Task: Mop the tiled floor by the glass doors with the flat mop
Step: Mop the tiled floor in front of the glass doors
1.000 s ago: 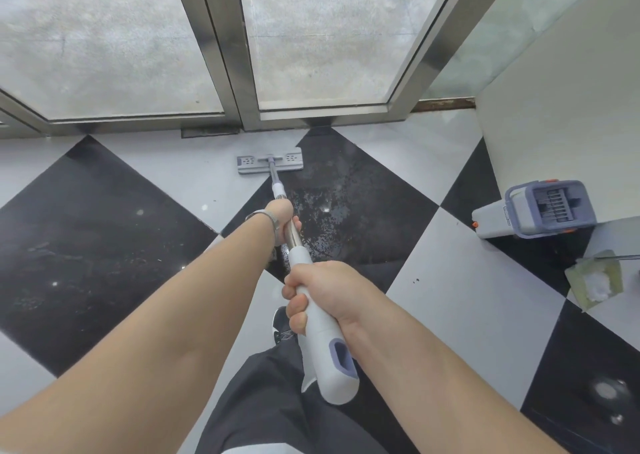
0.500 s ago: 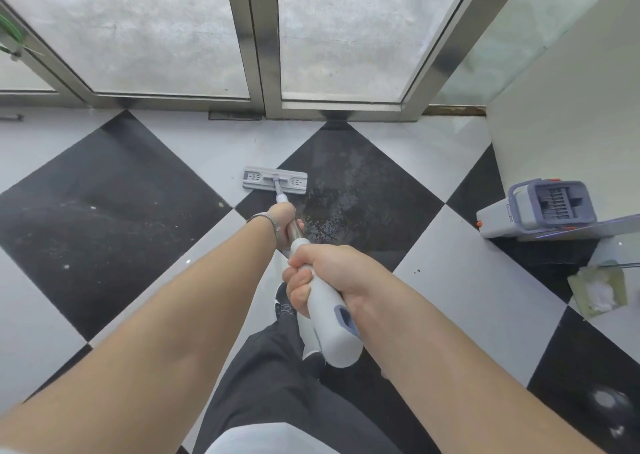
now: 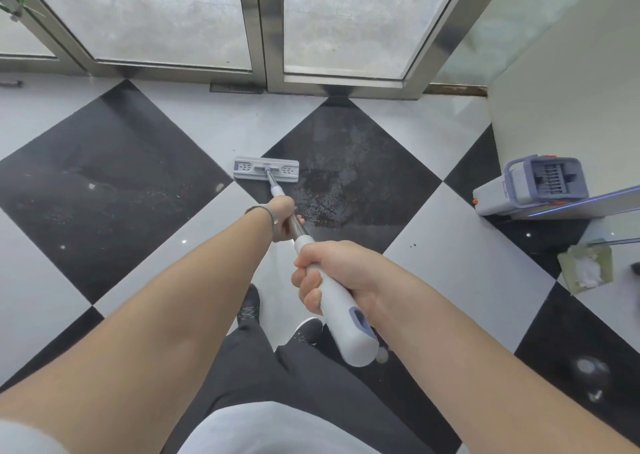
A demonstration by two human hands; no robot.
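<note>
The flat mop (image 3: pixel 304 245) has its head (image 3: pixel 266 169) lying flat on the tiled floor (image 3: pixel 460 273), straddling the seam where a white tile meets the left corner of a black one, well short of the glass doors (image 3: pixel 346 20) at the far side. Just right of the head, the black tile carries a wet, speckled patch (image 3: pixel 322 200); the black tile to the left looks dusty and dry.

The left hand (image 3: pixel 282 219) grips the metal shaft low down, fingers curled round it. The right hand (image 3: pixel 332 273) wraps the white handle nearer the body, thumb side toward the head.

The step in hand looks like a mopping stroke over the strip in front of the doors, with much floor left. The next move probably calls for pushing or sweeping the head across the unwetted tiles, keeping it flat and pressed down.

A grey wringer bucket (image 3: pixel 530 186) stands at the right by the wall, well apart from the mop.
</note>
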